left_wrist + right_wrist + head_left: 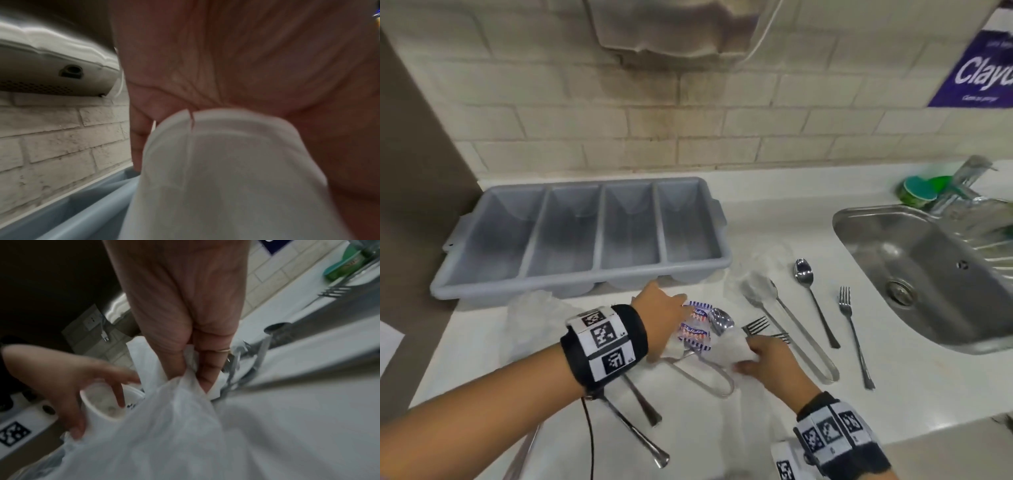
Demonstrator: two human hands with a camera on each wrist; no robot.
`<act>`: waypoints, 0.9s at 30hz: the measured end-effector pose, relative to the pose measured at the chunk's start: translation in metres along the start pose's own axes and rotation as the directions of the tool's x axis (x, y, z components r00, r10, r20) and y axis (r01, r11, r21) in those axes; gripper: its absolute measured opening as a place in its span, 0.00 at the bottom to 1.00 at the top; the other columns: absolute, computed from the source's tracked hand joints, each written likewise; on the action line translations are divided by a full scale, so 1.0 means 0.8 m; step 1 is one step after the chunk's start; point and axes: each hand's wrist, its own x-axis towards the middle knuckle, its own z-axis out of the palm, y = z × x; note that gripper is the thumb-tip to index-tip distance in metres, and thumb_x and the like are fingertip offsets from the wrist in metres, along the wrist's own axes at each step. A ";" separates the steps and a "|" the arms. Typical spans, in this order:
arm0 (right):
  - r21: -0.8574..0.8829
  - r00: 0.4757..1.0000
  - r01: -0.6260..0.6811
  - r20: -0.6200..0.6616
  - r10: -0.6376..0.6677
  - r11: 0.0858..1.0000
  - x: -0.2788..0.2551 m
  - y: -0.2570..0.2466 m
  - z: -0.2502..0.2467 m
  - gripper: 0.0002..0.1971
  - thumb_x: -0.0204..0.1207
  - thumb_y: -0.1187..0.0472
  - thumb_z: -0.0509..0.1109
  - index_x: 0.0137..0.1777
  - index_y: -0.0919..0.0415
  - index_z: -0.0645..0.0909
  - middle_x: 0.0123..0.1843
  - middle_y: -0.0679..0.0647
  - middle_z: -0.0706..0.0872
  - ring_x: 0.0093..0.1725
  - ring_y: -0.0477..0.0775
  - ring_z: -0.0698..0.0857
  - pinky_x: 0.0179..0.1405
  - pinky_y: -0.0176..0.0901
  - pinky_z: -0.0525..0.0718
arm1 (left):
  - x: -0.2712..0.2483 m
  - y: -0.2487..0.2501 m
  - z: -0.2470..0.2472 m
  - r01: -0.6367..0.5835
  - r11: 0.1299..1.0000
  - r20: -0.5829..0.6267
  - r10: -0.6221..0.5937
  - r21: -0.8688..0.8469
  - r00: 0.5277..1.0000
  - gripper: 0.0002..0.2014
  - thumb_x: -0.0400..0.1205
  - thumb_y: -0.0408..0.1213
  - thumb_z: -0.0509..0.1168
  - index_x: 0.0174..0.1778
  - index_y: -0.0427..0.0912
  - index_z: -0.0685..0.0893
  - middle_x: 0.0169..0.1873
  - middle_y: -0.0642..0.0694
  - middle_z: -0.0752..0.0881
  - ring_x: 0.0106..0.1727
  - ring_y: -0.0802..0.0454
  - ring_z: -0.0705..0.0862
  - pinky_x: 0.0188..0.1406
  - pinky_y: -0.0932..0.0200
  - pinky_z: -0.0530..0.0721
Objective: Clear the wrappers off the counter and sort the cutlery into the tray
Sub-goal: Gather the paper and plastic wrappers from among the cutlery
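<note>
Right hand (774, 356) fingers (207, 369) pinch a white bag (185, 426) low over the surface (756, 240). Left hand (664, 315) fingers curl round a white cup (102, 404), touching the printed wrappers (695, 325). Forks (851, 329), spoons (810, 294) and tongs (787, 329) lie right of the grey tray (585, 233), near the sink (928, 267).

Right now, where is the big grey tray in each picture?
Head: the grey tray is left of the middle, on the counter, against the wall.
Left wrist: only its rim and dividers show, in the bottom left corner.
Right wrist: not in it.
Shared landmark: the pale brick wall, behind the tray in the head view, on the left in the left wrist view, at the upper right in the right wrist view.
</note>
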 end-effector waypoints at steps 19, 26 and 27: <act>-0.255 0.987 0.083 0.152 -0.044 0.963 0.197 0.000 -0.098 0.13 0.65 0.64 0.77 0.49 0.66 0.85 0.55 0.58 0.86 0.51 0.55 0.84 0.46 0.29 0.81 | -0.022 -0.003 0.052 0.252 0.882 0.080 -0.241 -0.397 0.967 0.34 0.73 0.48 0.64 0.78 0.53 0.64 0.77 0.54 0.70 0.78 0.57 0.69 0.82 0.37 0.34; -0.118 0.958 0.260 -0.089 -0.271 0.958 0.188 0.000 -0.130 0.07 0.68 0.72 0.72 0.40 0.61 0.88 0.36 0.53 0.88 0.35 0.49 0.81 0.28 0.14 0.74 | -0.036 0.003 0.059 0.305 0.743 -0.030 -0.400 -0.596 0.916 0.27 0.74 0.41 0.62 0.72 0.54 0.74 0.67 0.57 0.83 0.70 0.53 0.78 0.69 0.59 0.11; -0.043 0.953 0.265 -0.139 -0.268 0.963 0.172 -0.001 -0.142 0.10 0.67 0.74 0.71 0.39 0.58 0.87 0.33 0.45 0.88 0.35 0.46 0.82 0.28 0.14 0.74 | -0.039 0.002 0.059 0.298 0.731 -0.047 -0.411 -0.614 0.911 0.26 0.74 0.43 0.61 0.70 0.55 0.76 0.65 0.57 0.83 0.69 0.53 0.79 0.73 0.60 0.16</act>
